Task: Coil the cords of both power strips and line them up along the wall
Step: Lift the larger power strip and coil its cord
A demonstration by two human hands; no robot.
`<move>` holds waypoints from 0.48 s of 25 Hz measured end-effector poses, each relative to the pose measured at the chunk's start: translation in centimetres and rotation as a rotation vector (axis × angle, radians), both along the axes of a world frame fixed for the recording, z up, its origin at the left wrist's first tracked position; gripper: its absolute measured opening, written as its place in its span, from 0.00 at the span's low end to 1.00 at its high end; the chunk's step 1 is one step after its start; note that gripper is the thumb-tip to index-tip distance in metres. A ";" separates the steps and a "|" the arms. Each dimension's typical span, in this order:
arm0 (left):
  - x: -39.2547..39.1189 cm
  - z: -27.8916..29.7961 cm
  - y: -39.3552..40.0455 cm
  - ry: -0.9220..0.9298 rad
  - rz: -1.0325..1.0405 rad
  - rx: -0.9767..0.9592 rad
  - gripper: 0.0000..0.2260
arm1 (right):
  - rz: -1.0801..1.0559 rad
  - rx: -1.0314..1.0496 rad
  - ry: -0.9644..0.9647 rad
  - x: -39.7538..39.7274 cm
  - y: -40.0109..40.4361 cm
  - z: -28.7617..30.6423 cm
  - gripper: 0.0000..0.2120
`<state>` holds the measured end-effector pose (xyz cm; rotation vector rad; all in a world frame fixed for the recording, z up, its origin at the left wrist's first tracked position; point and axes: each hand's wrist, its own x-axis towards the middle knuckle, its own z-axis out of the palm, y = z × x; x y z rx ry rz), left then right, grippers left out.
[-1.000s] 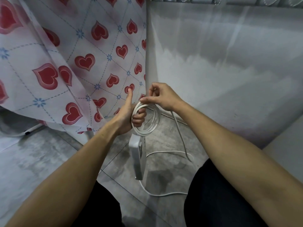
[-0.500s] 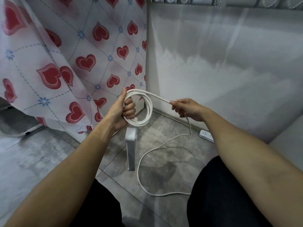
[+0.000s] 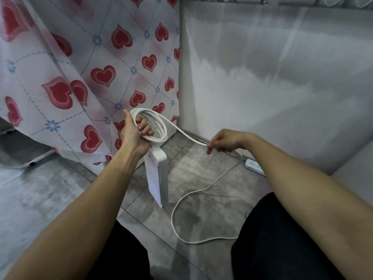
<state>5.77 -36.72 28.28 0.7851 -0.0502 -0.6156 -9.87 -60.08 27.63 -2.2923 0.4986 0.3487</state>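
Observation:
My left hand (image 3: 135, 136) grips several white loops of cord (image 3: 161, 126) held up above the floor. A white power strip (image 3: 157, 176) hangs from those loops, its lower end near the tiles. From the coil the cord runs taut to my right hand (image 3: 224, 140), which pinches it low by the wall. Past that hand the loose cord (image 3: 181, 201) drops and curls across the floor toward my right knee. A second white power strip (image 3: 254, 167) lies on the floor against the wall, partly hidden by my right forearm.
A heart-patterned curtain (image 3: 86, 73) hangs at the left, close behind my left hand. A grey wall (image 3: 272, 83) meets the grey tiled floor (image 3: 50, 188) in a corner. My knees in black fill the bottom of the view.
My right hand has slid outward and down along the cord, away from the coil, toward the wall base. The coil in my left hand has stayed at about the same height.

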 end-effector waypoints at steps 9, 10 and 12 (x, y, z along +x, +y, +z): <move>0.4 -0.3 -0.1 -0.116 0.023 0.138 0.24 | 0.548 -0.394 -0.225 3.7 10.4 4.4 0.11; 0.2 -0.4 -0.2 -0.151 -0.002 0.168 0.24 | 0.575 -0.395 -0.250 3.8 11.1 4.6 0.11; -0.3 -0.4 -0.3 -0.201 -0.083 0.215 0.23 | 0.580 -0.358 -0.298 3.9 11.8 4.6 0.10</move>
